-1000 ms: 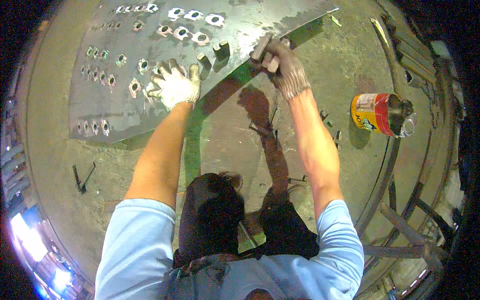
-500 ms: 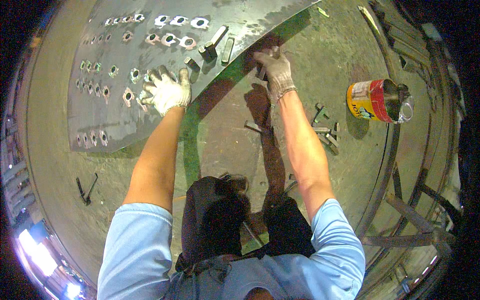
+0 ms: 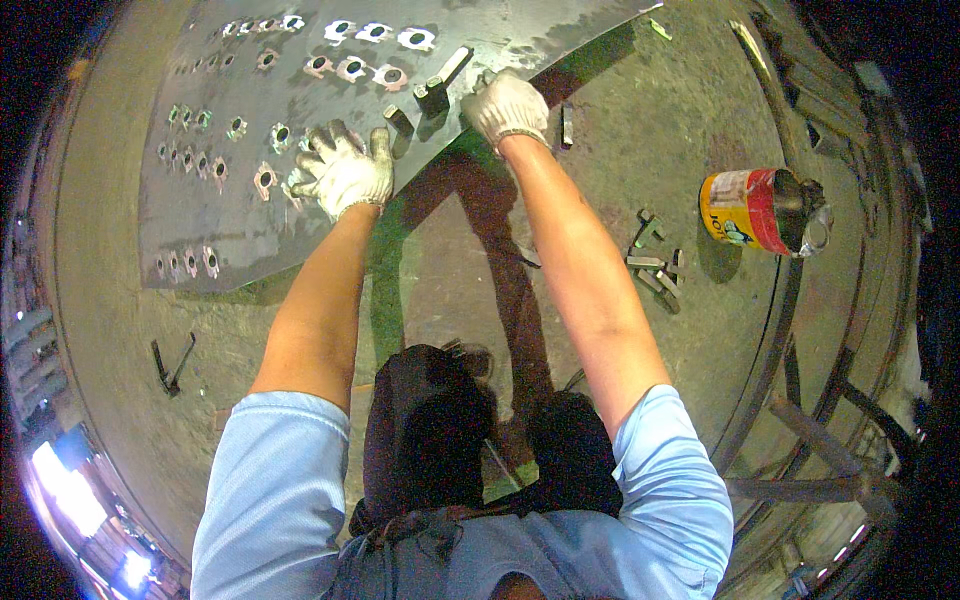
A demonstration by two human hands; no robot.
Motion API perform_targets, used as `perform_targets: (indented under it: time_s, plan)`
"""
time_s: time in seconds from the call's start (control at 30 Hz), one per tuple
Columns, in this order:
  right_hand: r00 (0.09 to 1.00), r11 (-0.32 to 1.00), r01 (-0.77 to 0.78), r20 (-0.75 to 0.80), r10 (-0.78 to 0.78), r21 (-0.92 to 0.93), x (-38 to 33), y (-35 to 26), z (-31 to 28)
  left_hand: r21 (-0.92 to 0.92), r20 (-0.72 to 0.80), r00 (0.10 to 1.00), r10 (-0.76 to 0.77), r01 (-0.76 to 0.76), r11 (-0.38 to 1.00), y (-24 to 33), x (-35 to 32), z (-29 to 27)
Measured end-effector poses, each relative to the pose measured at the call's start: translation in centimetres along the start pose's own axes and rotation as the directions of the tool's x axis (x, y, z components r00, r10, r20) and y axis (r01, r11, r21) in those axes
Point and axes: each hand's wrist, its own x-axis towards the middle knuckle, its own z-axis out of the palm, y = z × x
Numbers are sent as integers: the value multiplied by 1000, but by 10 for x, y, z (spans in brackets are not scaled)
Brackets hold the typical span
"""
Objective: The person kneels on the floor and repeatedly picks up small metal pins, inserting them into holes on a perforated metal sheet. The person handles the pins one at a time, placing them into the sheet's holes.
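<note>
A large grey steel plate (image 3: pixel 330 230) with rows of holes, many with bare, shiny metal around them, lies at the upper left. My left hand (image 3: pixel 350 178), in a whitish work glove, rests on it palm down with fingers spread. At the plate's right edge is my gloved right hand (image 3: pixel 508 108), fingers curled downward; what they close on is hidden beneath the glove. Between the hands, short metal bars stand on the plate: one dark bar (image 3: pixel 399 121) and a pair (image 3: pixel 432 97), with a longer pale bar (image 3: pixel 456 66) just beyond.
Another bar (image 3: pixel 567 126) lies on the floor right of my right hand. Several loose bars (image 3: pixel 655 272) are scattered beside my right forearm. A yellow and red can (image 3: pixel 742 210) stands farther right. Dark metal frames (image 3: pixel 800 485) are at the right, a thin black tool (image 3: pixel 173 366) at the left.
My right hand has moved left from beside the plate onto its edge, over the spot where a bar showed before. The floor bar it had covered now shows. My left hand stays put.
</note>
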Motion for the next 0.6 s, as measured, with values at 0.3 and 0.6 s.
perform_targets:
  time_s: [0.3,0.6]
  plan:
    - [965,-6,-237,236,113,971,-64,69,23,7,-8,1000,-2,2,1000,-6,1,8]
    - [884,-423,-444,465,-59,790,-109,184,30,-26,-49,999,19,-20,999,0,-2,-2]
